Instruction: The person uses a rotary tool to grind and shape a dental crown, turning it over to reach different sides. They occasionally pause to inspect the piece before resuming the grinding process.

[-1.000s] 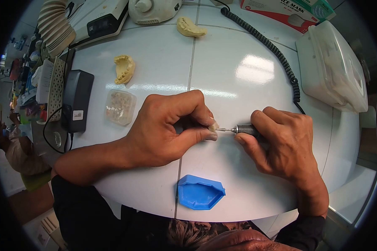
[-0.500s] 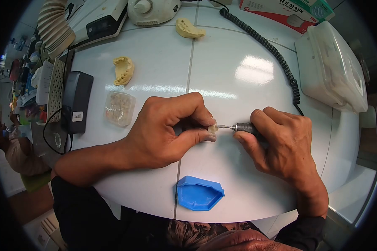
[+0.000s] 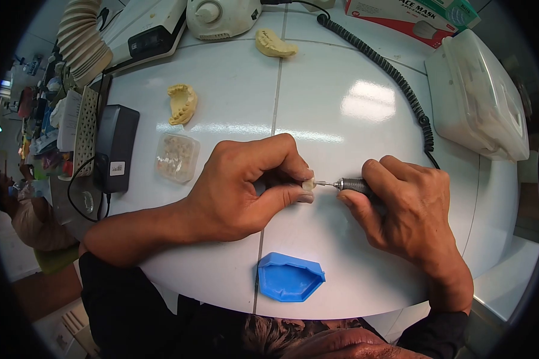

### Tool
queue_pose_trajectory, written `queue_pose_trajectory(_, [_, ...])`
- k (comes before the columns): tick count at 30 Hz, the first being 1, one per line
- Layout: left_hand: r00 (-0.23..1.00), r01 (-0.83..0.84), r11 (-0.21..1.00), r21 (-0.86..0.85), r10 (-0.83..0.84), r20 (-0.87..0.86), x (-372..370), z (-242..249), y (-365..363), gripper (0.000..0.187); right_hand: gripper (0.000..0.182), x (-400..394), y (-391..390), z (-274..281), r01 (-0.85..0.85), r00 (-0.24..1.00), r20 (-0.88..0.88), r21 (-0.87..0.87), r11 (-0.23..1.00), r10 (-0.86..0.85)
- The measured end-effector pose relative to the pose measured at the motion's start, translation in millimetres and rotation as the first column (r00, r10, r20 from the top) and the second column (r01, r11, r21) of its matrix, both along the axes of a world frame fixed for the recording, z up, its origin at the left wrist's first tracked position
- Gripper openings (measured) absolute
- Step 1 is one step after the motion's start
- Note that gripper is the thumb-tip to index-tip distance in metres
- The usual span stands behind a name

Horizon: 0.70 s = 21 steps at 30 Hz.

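Pale small piece point(image 3: 308, 184) pinched in left hand point(image 3: 236, 188), grey handpiece point(image 3: 354, 185) gripped in right hand point(image 3: 404, 206).

Blue tray point(image 3: 290, 277) — yellow dental casts point(image 3: 182, 105) — white tabletop point(image 3: 221, 78) with dark lines

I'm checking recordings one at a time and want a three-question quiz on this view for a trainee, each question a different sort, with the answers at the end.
1. Multiple choice: what does the right hand point at the small pale piece pinched in the left hand?
a) tweezers
b) a rotary handpiece
c) a paintbrush

2. True or false: the clear box lies closer to the left hand than to the right hand.

3. Count: how many yellow dental casts lie on the table?

Key: 1. b; 2. true; 3. two
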State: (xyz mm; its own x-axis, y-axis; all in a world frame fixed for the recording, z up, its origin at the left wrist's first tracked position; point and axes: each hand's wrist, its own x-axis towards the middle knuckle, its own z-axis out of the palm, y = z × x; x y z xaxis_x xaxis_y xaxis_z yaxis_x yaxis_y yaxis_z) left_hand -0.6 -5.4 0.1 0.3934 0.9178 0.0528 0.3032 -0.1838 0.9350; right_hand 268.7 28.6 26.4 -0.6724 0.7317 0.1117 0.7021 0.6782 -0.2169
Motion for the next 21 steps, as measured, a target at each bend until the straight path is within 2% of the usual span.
queue_pose_trajectory(4, [0.999,-0.014,0.997,-0.072,0.016,0.030,2.0,0.4,-1.1,0.021,0.042,2.2,0.5,-0.6,-0.003,0.999,-0.035,-0.002,1.000,0.003])
queue_pose_trajectory(21, [1.000,0.015,0.999,0.029,-0.015,-0.022,0.0,-2.1,-0.7,0.022,0.038,0.7,-0.7,-0.8,-0.013,1.000,-0.019,0.020,1.000,0.013])
